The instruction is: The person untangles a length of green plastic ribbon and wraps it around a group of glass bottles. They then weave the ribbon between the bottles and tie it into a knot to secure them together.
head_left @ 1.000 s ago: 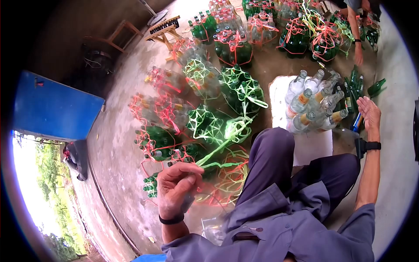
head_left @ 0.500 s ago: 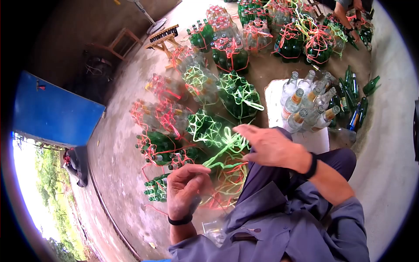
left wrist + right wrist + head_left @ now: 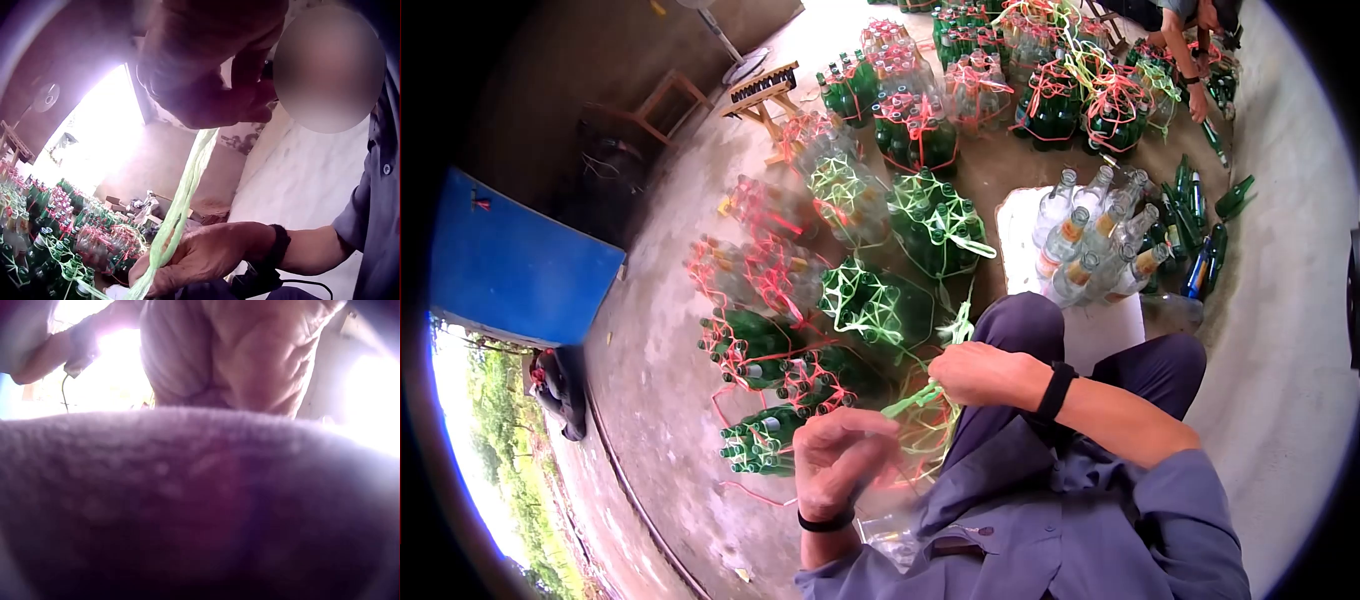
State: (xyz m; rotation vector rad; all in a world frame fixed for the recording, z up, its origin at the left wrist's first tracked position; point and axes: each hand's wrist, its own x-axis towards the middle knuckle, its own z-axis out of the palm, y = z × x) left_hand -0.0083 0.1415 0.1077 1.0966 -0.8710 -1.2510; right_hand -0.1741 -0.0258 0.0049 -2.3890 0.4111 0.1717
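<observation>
The left hand (image 3: 838, 462) pinched green twine (image 3: 913, 401) in curled fingers; the right hand (image 3: 997, 376) gripped it farther along. The span hung above the floor (image 3: 655, 400), left of the board (image 3: 1014, 245)'s left edge. Even tension, clear of the tangle (image 3: 930, 442), seemed advisable.

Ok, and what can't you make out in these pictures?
Left wrist view: the top of the green ribbon, hidden by the left hand; its lower run is cut off by the bottom edge.
Right wrist view: whatever lies behind the blurred dark surface.
Head view: any print on the clear bottles, too small; part of another person, cut off by the top edge.
</observation>
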